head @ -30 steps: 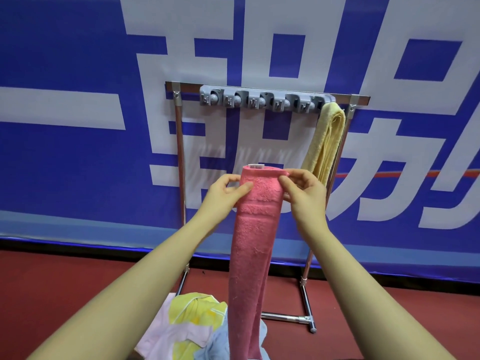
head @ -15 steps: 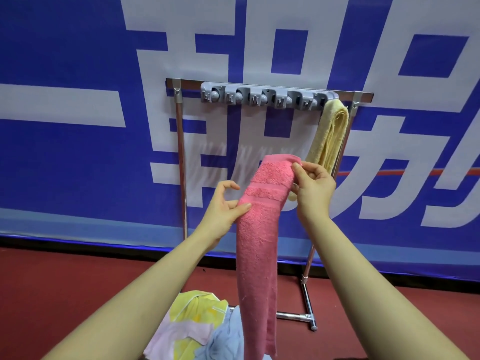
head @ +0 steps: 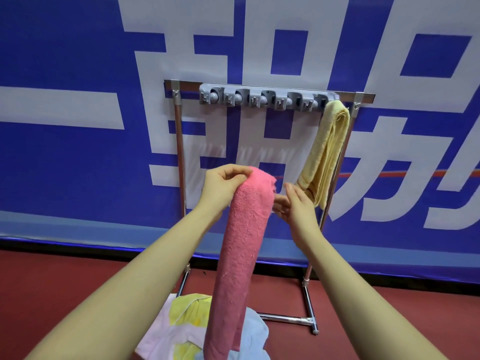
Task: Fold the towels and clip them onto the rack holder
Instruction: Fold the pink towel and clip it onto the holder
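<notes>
The left hand (head: 224,187) pinches the top of a pink terry towel (head: 240,250), folded into a long narrow band with a nubbly pile, hanging down in front of the chrome tube rack (head: 179,141). The right hand (head: 294,203), fingers loosely straight, touches its edge. Above, a grey plastic clip holder (head: 265,97) grips a folded pale yellow towel (head: 326,152) at its right end.

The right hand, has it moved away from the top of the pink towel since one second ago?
Yes. The right hand let go of the pink towel top and dropped lower, farther below the grey clip holder.
</notes>
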`<state>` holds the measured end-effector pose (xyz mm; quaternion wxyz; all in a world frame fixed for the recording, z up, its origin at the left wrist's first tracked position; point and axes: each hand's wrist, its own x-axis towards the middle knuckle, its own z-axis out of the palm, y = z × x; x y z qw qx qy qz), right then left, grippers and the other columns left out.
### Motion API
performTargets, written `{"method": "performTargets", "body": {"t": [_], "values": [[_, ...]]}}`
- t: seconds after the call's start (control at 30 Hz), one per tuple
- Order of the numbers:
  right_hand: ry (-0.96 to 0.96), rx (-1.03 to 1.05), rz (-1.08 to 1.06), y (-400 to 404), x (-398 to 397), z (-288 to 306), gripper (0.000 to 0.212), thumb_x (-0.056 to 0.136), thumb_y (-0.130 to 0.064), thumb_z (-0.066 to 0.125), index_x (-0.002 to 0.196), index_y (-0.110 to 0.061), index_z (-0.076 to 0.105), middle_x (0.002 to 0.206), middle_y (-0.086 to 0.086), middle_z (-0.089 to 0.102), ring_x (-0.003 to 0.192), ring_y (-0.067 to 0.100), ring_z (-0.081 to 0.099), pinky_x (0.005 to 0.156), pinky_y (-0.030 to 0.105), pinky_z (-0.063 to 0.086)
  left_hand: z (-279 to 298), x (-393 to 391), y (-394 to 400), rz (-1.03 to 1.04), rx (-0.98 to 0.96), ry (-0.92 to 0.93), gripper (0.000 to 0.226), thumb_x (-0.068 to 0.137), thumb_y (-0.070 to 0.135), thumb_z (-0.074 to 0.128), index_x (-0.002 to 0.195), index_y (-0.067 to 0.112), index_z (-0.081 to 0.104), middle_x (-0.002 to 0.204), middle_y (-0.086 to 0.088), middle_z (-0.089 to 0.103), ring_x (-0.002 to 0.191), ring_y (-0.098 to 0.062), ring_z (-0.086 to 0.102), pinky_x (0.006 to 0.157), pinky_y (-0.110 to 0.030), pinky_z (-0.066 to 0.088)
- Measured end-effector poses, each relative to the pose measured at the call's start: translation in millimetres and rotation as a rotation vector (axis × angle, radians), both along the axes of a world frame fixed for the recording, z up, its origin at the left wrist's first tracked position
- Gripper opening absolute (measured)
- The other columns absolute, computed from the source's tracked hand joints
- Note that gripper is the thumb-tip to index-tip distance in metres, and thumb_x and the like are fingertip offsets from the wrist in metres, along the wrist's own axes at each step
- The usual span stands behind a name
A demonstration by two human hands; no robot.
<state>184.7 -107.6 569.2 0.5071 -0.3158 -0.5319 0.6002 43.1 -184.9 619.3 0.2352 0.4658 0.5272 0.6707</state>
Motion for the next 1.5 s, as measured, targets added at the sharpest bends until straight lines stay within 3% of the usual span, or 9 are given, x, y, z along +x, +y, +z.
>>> {"method": "performTargets", "body": {"t": [0.13, 0.23, 0.37, 0.47, 0.63, 0.97, 1.27, 1.4, 1.5], "values": [[-0.090, 0.011, 0.194, -12.3, -10.3, -16.4, 0.041, 0.099, -0.046, 0.038, 0.102, -0.011, 0.059, 0.078, 0.011, 0.062, 0.071, 0.012, 0.050, 0.068, 0.027, 0.039, 3.6, -6.7, 6.0, 0.046, -0.010, -0.024, 0.022, 0.087, -0.005, 0.057, 0.103, 0.003, 0.070, 0.101, 0.007, 0.067, 0.082, 0.002, 0.059, 0.081, -0.022, 0.048], [-0.089, 0.054, 0.351, -19.3, -18.1, -15.6, 0.059, 0.092, -0.052, 0.044, 0.103, 0.004, 0.058, 0.093, 0.017, 0.055, 0.082, 0.019, 0.050, 0.076, 0.029, 0.042, 4.8, -12.8, 6.4, 0.057, -0.009, -0.068, 0.025, 0.088, -0.004, 0.057, 0.109, 0.003, 0.068, 0.112, -0.009, 0.067, 0.090, -0.004, 0.057, 0.089, -0.024, 0.047], [-0.039, 0.031, 0.313, -17.1, -19.7, -17.9, 0.036, 0.085, -0.012, 0.066, 0.117, -0.003, 0.052, 0.086, 0.005, 0.065, 0.072, 0.006, 0.063, 0.070, 0.020, 0.047, 4.1, -24.3, 6.8, 0.063, 0.004, -0.140, 0.029, 0.089, -0.002, 0.056, 0.117, 0.002, 0.063, 0.115, -0.010, 0.064, 0.092, -0.008, 0.057, 0.083, -0.022, 0.049], [-0.075, 0.070, 0.262, -14.3, -17.3, -19.5, 0.042, 0.083, 0.006, 0.065, 0.119, -0.006, 0.047, 0.070, -0.003, 0.065, 0.064, 0.004, 0.063, 0.062, 0.014, 0.048, 2.4, -30.1, 7.4, 0.059, -0.014, -0.172, 0.036, 0.090, 0.000, 0.057, 0.125, 0.005, 0.058, 0.122, -0.011, 0.061, 0.101, -0.013, 0.057, 0.087, -0.027, 0.050], [-0.176, 0.054, 0.267, -17.0, -15.4, -17.5, 0.049, 0.080, -0.002, 0.071, 0.121, -0.013, 0.045, 0.083, 0.003, 0.066, 0.070, 0.009, 0.065, 0.064, 0.019, 0.047, 2.3, -28.4, 6.8, 0.018, -0.021, -0.215, 0.050, 0.087, -0.011, 0.054, 0.133, 0.008, 0.051, 0.127, -0.011, 0.057, 0.102, -0.014, 0.058, 0.084, -0.026, 0.052], [-0.147, 0.148, 0.140, -21.0, -16.1, -15.4, 0.016, 0.077, -0.005, 0.074, 0.082, -0.011, 0.061, 0.084, 0.009, 0.059, 0.081, 0.019, 0.055, 0.076, 0.029, 0.046, 9.0, -27.2, 7.4, -0.028, 0.007, -0.259, 0.053, 0.086, -0.012, 0.055, 0.134, 0.011, 0.051, 0.126, -0.010, 0.057, 0.099, -0.015, 0.060, 0.082, -0.032, 0.054], [-0.063, 0.173, 0.089, -19.7, -8.8, 8.7, 0.017, 0.079, 0.001, 0.070, 0.071, -0.012, 0.064, 0.061, -0.011, 0.063, 0.063, 0.003, 0.058, 0.066, 0.018, 0.048, -7.7, -39.4, 6.1, -0.085, -0.054, -0.196, 0.070, 0.091, -0.005, 0.051, 0.149, 0.021, 0.022, 0.147, -0.010, 0.038, 0.126, -0.021, 0.048, 0.097, -0.036, 0.047], [-0.044, 0.191, 0.049, -18.8, -10.0, 22.0, 0.016, 0.078, 0.000, 0.072, 0.071, -0.013, 0.066, 0.067, -0.007, 0.067, 0.070, 0.006, 0.062, 0.071, 0.022, 0.050, -24.7, -27.7, -1.2, -0.165, -0.221, -0.231, 0.066, 0.097, 0.022, 0.050, 0.147, 0.040, 0.011, 0.097, -0.007, 0.064, 0.079, -0.017, 0.063, 0.070, -0.030, 0.052], [-0.075, 0.200, 0.003, -16.2, -6.8, 25.1, 0.015, 0.077, -0.003, 0.074, 0.070, -0.015, 0.069, 0.073, -0.002, 0.068, 0.076, 0.011, 0.063, 0.077, 0.028, 0.051, -43.3, -20.9, -1.7, -0.188, -0.286, -0.217, 0.055, 0.098, 0.039, 0.043, 0.146, 0.039, 0.016, 0.077, -0.002, 0.062, 0.067, -0.015, 0.061, 0.074, -0.030, 0.047]]}}
